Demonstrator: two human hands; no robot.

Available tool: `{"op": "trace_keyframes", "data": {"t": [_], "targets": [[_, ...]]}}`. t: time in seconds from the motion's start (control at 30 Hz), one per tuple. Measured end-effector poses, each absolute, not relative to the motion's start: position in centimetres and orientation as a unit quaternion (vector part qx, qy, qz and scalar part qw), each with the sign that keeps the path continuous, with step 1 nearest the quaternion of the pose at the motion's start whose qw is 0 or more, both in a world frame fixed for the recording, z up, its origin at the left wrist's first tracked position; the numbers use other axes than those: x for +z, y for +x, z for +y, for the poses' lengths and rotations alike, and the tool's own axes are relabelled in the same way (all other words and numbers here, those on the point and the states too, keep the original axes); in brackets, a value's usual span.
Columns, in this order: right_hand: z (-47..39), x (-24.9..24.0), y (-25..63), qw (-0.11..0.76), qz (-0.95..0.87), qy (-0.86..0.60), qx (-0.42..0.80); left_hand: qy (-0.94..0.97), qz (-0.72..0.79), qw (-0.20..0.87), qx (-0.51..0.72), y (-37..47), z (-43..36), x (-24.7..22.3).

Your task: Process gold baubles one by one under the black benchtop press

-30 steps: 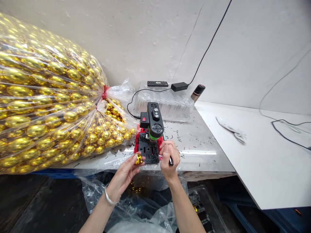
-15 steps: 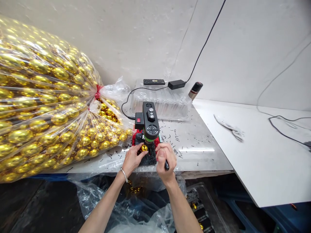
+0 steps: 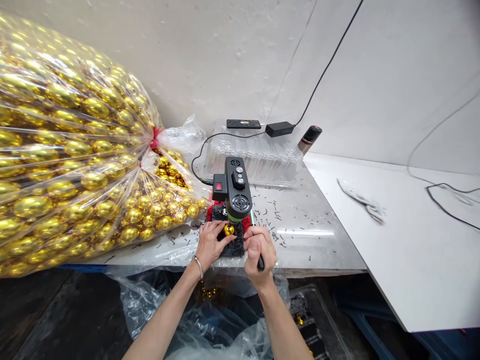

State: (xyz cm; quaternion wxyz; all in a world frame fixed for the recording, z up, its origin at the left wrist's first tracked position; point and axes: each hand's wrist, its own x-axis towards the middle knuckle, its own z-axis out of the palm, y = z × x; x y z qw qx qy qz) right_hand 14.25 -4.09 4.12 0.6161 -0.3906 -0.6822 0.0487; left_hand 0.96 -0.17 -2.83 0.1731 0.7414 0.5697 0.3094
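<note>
Under the head of a small black bench press with a red switch, my left hand has thumb and fingers closed around a shiny gold ball. A silver bracelet circles that wrist. My right hand is wrapped round the press's lever, whose black end sticks out below the fist. The press stands on a base covered in black shreds, with red showing at its sides. Exactly how the ball meets the press is hidden by the head and my fingers.
A large clear bag of gold balls fills the left. Behind the press are a clear plastic box, a phone, a power adapter and a flask. A white cord bundle lies on the white table.
The whole view has shifted slightly. My left fingers have loosened a little around the gold ball, showing more of it. The right hand keeps its grip on the lever.
</note>
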Motion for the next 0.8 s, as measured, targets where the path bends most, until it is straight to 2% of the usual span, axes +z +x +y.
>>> {"op": "trace_keyframes", "data": {"t": [0.27, 0.4, 0.63, 0.8], "targets": [[-2.9, -0.4, 14.0, 0.633, -0.677, -0.375, -0.010, 0.740, 0.568, 0.181, 0.311, 0.9, -0.2, -3.0], [-2.8, -0.9, 14.1, 0.610, -0.709, -0.353, -0.026, 0.740, 0.569, 0.180, 0.309, 0.9, -0.3, -2.8], [-3.5, 5.6, 14.3, 0.631, -0.671, -0.385, 0.051, 0.711, 0.568, 0.202, 0.362, 1.0, -0.5, -2.0], [-3.5, 8.1, 14.1, 0.628, -0.654, -0.413, 0.087, 0.727, 0.545, 0.218, 0.357, -0.3, -6.2, -2.1]]}}
